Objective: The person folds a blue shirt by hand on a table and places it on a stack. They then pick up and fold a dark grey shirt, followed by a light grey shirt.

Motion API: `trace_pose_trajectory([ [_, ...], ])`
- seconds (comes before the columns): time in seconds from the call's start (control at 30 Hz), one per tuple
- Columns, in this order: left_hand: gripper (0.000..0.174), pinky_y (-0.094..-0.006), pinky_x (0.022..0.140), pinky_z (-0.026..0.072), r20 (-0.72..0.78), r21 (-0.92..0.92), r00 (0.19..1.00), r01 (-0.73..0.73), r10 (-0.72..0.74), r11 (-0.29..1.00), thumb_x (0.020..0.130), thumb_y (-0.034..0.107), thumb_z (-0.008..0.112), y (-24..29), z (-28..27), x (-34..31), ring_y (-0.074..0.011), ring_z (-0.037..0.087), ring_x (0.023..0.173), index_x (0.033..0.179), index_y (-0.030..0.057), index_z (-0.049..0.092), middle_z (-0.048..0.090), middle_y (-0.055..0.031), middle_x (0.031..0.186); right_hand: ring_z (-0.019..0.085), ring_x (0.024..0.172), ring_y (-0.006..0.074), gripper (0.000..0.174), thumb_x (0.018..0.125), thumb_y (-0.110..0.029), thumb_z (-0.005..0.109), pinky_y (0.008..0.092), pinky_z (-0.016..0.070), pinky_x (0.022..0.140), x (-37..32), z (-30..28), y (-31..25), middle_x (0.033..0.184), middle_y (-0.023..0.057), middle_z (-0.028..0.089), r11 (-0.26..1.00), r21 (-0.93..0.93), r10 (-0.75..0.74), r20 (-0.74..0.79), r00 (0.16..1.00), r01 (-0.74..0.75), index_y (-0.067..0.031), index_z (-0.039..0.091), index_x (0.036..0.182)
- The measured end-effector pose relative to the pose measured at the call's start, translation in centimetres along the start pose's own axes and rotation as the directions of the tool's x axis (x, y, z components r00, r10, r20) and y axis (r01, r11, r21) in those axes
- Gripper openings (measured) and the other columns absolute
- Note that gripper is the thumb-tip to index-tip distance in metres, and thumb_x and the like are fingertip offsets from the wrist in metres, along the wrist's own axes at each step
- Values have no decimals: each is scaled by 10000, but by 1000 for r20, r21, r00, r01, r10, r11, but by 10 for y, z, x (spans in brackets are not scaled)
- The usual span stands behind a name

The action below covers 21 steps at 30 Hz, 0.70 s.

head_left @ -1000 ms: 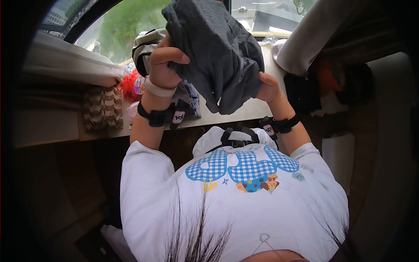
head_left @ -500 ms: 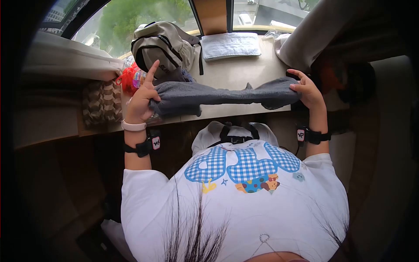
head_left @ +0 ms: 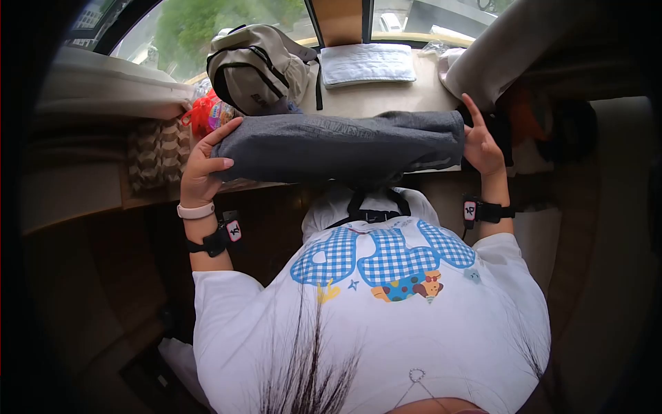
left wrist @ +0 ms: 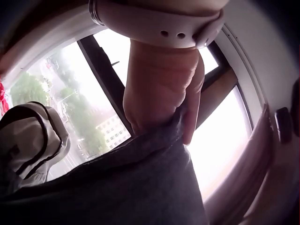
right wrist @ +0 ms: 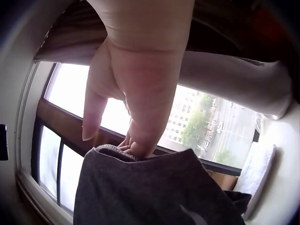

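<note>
A dark grey cloth garment (head_left: 338, 148) is stretched sideways between the hands, in front of the chest. At its left end the left hand (head_left: 200, 165) grips the edge, thumb lying on the near face. The right hand (head_left: 485, 150) pinches the opposite end, its index finger pointing up. In the left wrist view the cloth (left wrist: 117, 183) hangs from the fingers, most of which it hides. Seen from the right wrist, fingertips hold a folded edge of the garment (right wrist: 150, 192), which bears a pale curved mark.
Behind the garment a beige backpack (head_left: 258, 72) and a folded white towel (head_left: 367, 64) sit on the window ledge (head_left: 407, 100). To the left are a red plastic bag (head_left: 201, 116) and a patterned brown item (head_left: 160, 155). A gathered curtain (head_left: 493, 52) hangs on the right.
The garment has come down from in front of the window and been pulled out sideways, the hands moving apart. Since half a second ago it has spread from a narrow strip into a broader band.
</note>
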<state>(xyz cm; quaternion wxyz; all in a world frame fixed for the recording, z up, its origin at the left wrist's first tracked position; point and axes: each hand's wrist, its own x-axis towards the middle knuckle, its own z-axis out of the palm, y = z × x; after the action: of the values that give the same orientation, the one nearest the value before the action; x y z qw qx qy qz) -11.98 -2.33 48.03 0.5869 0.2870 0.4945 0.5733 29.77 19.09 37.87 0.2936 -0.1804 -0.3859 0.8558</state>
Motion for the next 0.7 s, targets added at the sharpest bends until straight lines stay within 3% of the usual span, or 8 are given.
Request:
trace_pose_trajectory([
  [0.07, 676, -288, 955, 360, 13, -80, 1000, 17, -16, 997, 573, -64, 561, 0, 4, 0, -217, 508, 1057, 1230, -74, 401, 482, -166, 1183, 503, 1043, 180, 1046, 511, -301, 806, 281, 365, 920, -1, -23, 45, 1143, 104, 513, 982, -143, 118, -52, 992, -124, 26, 236, 1326],
  [0.17, 682, -277, 942, 366, 10, -118, 996, 87, -86, 989, 575, -81, 558, -2, -1, 2, -201, 512, 1038, 1235, -77, 390, 485, -159, 1172, 511, 1031, 175, 811, 617, -60, 721, 250, 381, 896, 10, -2, 60, 1156, 102, 504, 925, -206, 325, 2, 946, -318, 17, 294, 1302],
  [0.2, 677, -274, 939, 368, 7, -111, 993, 114, -114, 987, 577, -87, 553, -7, -7, 3, -196, 514, 1029, 1234, -79, 390, 488, -153, 1167, 562, 917, 144, 722, 659, 57, 637, 234, 421, 826, 10, -2, 59, 1029, 97, 573, 927, -146, 338, -69, 939, -344, -4, 309, 1300],
  [0.33, 608, -238, 860, 408, -100, 167, 962, 266, -252, 949, 587, -122, 527, -25, -27, 0, -154, 536, 938, 1186, -34, 468, 527, -117, 1104, 583, 731, 86, 585, 732, 13, 611, 215, 445, 713, 11, -1, 34, 791, 48, 621, 943, -284, 125, -180, 976, -173, -14, 373, 1265],
  [0.4, 544, -206, 751, 439, -231, 468, 927, 373, -296, 801, 599, -141, 515, -49, -58, -2, -125, 546, 874, 1123, 6, 534, 548, -101, 1044, 581, 777, 100, 443, 756, -31, 609, 221, 444, 732, 8, -16, 29, 853, 56, 615, 945, -297, 67, -234, 970, -137, -19, 467, 1175],
  [0.5, 448, -209, 752, 432, -308, 546, 817, 571, -487, 613, 625, -136, 520, -51, -56, 0, -138, 538, 904, 1049, 2, 574, 547, -103, 1042, 578, 799, 109, 199, 823, -81, 551, 225, 445, 740, 10, -27, 24, 884, 50, 608, 946, -311, 22, -231, 973, -95, -9, 584, 1006],
  [0.63, 244, -226, 793, 402, -236, 497, 969, 183, -71, 848, 676, -59, 597, -50, -42, 3, -132, 525, 899, 907, 11, 625, 571, -115, 1036, 575, 811, 110, 204, 844, -88, 524, 228, 444, 749, 17, -19, 10, 888, 49, 605, 936, -330, 41, -246, 968, -123, 10, 576, 1015],
  [0.7, 203, -240, 836, 392, -236, 396, 969, 165, -73, 903, 701, -50, 581, -56, -58, 5, -151, 534, 945, 894, -5, 621, 576, -120, 1069, 574, 814, 108, 215, 833, -85, 540, 225, 444, 752, 16, -15, 5, 892, 49, 603, 933, -344, 5, -281, 960, -106, 13, 574, 1021],
])
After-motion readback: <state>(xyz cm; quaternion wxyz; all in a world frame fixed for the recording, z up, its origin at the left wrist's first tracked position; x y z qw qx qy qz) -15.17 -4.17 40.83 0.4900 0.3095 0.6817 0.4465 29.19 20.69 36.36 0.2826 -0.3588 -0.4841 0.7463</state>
